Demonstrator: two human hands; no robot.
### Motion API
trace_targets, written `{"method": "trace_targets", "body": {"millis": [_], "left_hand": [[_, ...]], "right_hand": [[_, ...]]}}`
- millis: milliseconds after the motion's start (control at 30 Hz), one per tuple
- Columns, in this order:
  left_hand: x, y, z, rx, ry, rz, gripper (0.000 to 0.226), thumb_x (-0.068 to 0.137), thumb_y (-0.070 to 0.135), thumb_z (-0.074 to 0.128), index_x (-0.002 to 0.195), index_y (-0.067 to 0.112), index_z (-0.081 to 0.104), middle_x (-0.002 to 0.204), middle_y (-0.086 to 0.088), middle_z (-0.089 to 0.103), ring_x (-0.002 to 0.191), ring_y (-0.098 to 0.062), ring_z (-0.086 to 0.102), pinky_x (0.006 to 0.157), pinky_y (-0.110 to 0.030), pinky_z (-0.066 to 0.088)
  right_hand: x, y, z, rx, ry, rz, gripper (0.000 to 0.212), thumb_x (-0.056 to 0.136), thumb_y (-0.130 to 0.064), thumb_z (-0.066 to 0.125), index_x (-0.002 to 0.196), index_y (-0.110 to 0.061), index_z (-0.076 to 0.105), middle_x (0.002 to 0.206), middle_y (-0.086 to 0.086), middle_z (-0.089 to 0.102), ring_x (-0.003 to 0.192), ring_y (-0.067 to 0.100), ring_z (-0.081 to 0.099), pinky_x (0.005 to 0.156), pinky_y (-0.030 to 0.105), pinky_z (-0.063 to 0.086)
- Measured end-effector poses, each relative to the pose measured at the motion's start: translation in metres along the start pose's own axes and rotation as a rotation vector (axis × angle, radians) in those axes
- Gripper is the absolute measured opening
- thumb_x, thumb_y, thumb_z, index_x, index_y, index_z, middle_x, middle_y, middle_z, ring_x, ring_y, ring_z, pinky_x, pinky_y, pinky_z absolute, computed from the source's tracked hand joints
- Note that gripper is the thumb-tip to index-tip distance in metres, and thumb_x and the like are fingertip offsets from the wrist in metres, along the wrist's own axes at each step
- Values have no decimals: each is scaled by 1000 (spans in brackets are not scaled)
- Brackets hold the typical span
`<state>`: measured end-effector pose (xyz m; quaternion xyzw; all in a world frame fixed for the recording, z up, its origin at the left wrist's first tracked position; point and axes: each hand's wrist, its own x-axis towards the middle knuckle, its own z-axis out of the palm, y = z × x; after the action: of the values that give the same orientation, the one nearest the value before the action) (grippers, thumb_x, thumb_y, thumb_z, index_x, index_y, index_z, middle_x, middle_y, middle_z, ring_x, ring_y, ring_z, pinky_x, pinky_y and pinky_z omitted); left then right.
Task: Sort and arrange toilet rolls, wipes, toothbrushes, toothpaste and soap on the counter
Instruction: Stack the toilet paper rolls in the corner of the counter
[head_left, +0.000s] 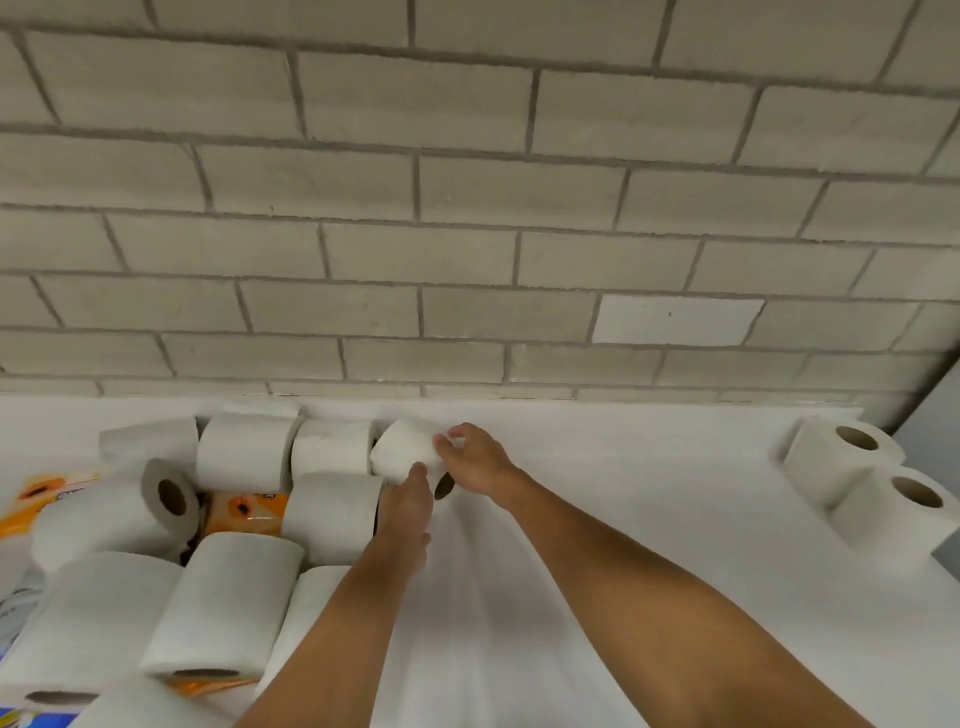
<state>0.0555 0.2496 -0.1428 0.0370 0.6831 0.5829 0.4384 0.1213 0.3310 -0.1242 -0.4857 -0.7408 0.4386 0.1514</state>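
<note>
Toilet roll (404, 448) lies on its side by the counter's (639, 499) back edge; right hand (475, 462) grips its end with curled fingers; left hand (408, 501) touches its near side with straight fingers; two upright rolls (872, 483) stand near the back right corner.

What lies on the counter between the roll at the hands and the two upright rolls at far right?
Head view: beyond the right hand gripping the roll, only bare counter until the two upright rolls.
</note>
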Motion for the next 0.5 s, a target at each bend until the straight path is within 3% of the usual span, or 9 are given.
{"method": "trace_targets", "body": {"millis": [133,333,400,500], "left_hand": [[9,-1,3,-19,-9,13,44,96,42,45,132,17,44,117,-5,51,113,-30,49,91,-43,45],[2,-1,6,11,-51,50,28,92,29,56,116,18,48,101,-3,56,102,-27,53,93,-42,48],[0,-5,5,31,-72,106,23,87,23,61,107,15,53,93,-1,59,88,-21,56,84,-37,48],[-4,-12,4,137,-157,186,35,74,20,68,106,8,64,94,-4,67,85,-21,61,67,-29,48]], "right_hand": [[5,8,3,34,-12,4,49,97,-49,41,135,-20,47,128,1,58,117,20,52,92,29,41],[-2,28,-10,149,3,41,43,93,-49,51,127,-23,47,125,1,57,112,19,55,99,36,46],[-12,37,-18,189,5,37,38,92,-44,56,122,-23,48,122,0,58,110,18,56,97,35,47],[-32,46,-30,267,52,15,40,89,-47,61,114,-18,51,116,-1,58,107,18,57,89,29,49]]}}
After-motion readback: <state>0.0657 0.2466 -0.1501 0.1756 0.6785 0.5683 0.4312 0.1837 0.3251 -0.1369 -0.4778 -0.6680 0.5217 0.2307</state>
